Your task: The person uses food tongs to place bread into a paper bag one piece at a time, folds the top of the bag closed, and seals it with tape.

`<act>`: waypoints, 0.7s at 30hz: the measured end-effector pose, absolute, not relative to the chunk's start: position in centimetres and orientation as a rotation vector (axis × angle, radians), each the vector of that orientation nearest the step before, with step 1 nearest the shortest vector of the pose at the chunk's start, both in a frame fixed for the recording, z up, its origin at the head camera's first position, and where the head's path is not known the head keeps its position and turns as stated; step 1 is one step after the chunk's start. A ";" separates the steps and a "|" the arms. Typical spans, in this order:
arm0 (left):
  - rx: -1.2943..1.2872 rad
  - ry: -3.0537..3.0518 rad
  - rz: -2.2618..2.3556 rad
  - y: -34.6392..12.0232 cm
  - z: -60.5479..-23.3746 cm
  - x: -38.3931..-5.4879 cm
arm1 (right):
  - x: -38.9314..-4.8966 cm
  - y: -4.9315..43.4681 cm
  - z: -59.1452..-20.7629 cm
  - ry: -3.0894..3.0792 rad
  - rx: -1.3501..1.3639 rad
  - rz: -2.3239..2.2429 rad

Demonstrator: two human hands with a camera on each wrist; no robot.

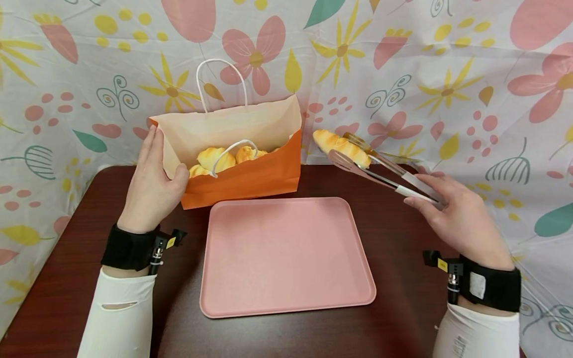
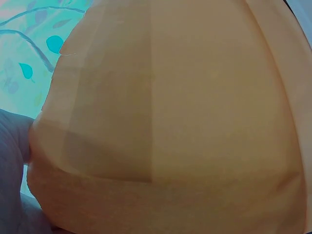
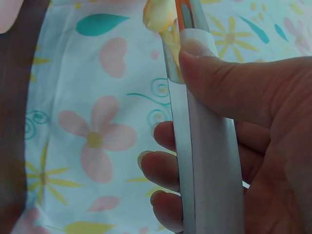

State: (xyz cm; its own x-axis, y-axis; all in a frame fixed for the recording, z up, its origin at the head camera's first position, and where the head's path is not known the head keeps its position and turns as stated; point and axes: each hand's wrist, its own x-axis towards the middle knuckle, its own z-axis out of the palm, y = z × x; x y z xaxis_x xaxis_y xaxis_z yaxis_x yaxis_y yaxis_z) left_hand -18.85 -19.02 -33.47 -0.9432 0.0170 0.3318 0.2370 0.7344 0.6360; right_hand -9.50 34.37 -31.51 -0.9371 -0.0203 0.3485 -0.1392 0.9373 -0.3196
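Note:
My left hand (image 1: 154, 179) lies along the left side of an orange paper bag (image 1: 250, 179), fingers extended upward and thumb spread toward the bag's front. In the left wrist view the bag's paper (image 2: 195, 107) fills most of the picture, with part of the hand (image 2: 14, 151) at its left edge. Inside the bag several yellow-brown bread rolls (image 1: 217, 159) show behind the front wall. My right hand (image 1: 461, 214) grips a pair of tongs (image 1: 398, 174) by the white handles. Between their brown tips is a long bread roll (image 1: 335, 143), held up right of the bag.
A pink tray (image 1: 286, 258) lies on the dark wooden table (image 1: 403, 308) in front of the bag. White rope handles (image 1: 222, 60) stand up from the bag's back and hang over its front. Behind the table hangs a flower-patterned cloth (image 1: 340, 74).

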 end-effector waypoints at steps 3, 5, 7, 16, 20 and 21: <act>-0.197 -2.630 -1.029 -19.0 -33.5 -18.9 | -9.7 34.2 -30.4 -2.748 0.095 0.449; -0.197 -2.630 -1.029 -19.0 -33.5 -18.9 | -9.8 34.0 -29.6 -2.735 0.102 0.417; -0.197 -2.629 -1.028 -19.0 -33.5 -18.9 | -10.1 33.8 -28.9 -2.717 0.116 0.396; -0.200 -2.632 -1.028 -19.1 -33.7 -18.9 | -10.7 31.5 -25.9 -2.637 0.176 0.401; -0.199 -2.632 -1.029 -19.1 -33.7 -19.0 | -11.2 30.2 -24.9 -2.606 0.210 0.387; -0.200 -2.633 -1.030 -19.1 -33.7 -19.0 | -11.3 29.8 -24.7 -2.598 0.220 0.377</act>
State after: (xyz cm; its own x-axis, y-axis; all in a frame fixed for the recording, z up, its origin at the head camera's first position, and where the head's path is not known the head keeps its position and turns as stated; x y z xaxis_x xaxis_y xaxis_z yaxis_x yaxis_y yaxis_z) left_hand -18.95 -19.09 -33.72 -0.9433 0.0183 0.3314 0.2384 0.7321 0.6381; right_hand -11.30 29.82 -24.66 -0.8608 -0.0848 0.5018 -0.2241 0.9484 -0.2242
